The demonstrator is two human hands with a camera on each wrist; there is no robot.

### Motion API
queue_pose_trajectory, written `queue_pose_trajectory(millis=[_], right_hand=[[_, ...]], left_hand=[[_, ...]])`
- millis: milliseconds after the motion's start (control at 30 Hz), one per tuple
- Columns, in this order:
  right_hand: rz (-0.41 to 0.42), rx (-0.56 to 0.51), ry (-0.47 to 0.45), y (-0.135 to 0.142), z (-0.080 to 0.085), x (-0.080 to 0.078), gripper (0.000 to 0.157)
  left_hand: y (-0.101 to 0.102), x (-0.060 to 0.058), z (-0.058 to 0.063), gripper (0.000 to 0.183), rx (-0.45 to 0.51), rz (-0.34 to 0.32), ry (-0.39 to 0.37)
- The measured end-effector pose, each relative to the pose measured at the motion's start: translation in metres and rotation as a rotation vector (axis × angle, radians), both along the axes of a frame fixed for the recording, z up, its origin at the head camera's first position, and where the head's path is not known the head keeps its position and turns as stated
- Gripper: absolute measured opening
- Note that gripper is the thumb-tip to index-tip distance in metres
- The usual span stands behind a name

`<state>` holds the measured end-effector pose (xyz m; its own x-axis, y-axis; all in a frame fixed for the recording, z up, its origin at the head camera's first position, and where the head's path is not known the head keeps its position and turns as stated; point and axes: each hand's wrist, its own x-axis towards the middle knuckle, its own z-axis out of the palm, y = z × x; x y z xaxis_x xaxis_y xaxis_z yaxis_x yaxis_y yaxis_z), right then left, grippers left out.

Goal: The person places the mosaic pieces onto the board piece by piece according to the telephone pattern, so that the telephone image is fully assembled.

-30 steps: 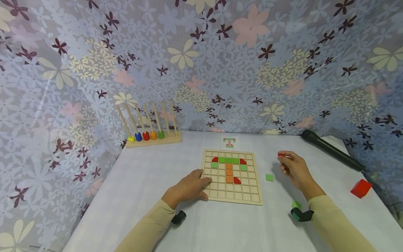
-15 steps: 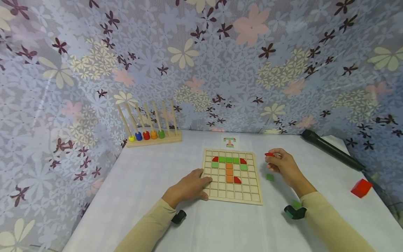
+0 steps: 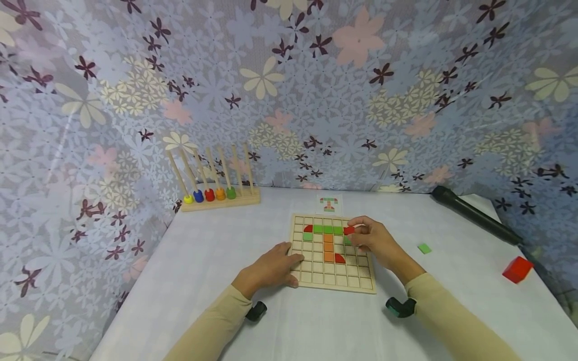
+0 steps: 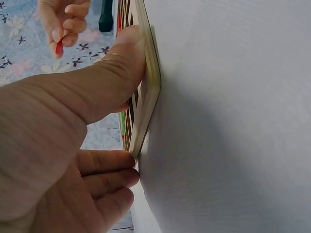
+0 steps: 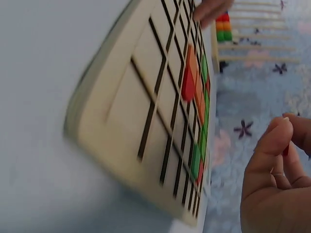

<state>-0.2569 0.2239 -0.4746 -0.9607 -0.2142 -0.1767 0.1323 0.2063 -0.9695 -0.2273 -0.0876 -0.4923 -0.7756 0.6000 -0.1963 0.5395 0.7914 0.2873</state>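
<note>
A wooden grid board [image 3: 327, 281] lies on the white cloth, bearing red quarter-circle, green and orange tiles in a T-like pattern. My left hand [image 3: 273, 265] grips its near left corner, with the thumb [image 4: 124, 58] along the near edge and other fingers at the left edge. Above the upper right of the board, my right hand [image 3: 377, 245] pinches a small red tile [image 4: 59, 46] between thumb and fingertips. In the head view the held tile overlaps the red tile set there; its full outline is hidden. A green tile [image 3: 424, 248] lies right of the right hand.
A pattern card [image 3: 329, 204] showing a similar T lies behind the board. At the back left stands a wooden peg rack [image 3: 221, 203] with coloured beads. A dark microphone-like rod [image 3: 476, 215] and a red block [image 3: 518, 269] are on the right. Floral fabric hangs behind.
My right hand has moved left with the red tile, from beside the board to above it. One green tile has come into view; two others are now covered by the arm. The left hand stays.
</note>
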Motion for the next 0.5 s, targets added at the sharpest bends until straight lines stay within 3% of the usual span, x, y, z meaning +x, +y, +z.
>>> queue_pose_trajectory(millis=[233,500], right_hand=[[0.114,0.087,0.011,-0.030,-0.004,0.000,0.046],[0.243,0.327,0.137,-0.058,-0.017,-0.003,0.032]], left_hand=[[0.001,0.000,0.000,0.074,-0.001,0.012,-0.010],[0.000,0.000,0.001,0.074,-0.001,0.000,-0.005]])
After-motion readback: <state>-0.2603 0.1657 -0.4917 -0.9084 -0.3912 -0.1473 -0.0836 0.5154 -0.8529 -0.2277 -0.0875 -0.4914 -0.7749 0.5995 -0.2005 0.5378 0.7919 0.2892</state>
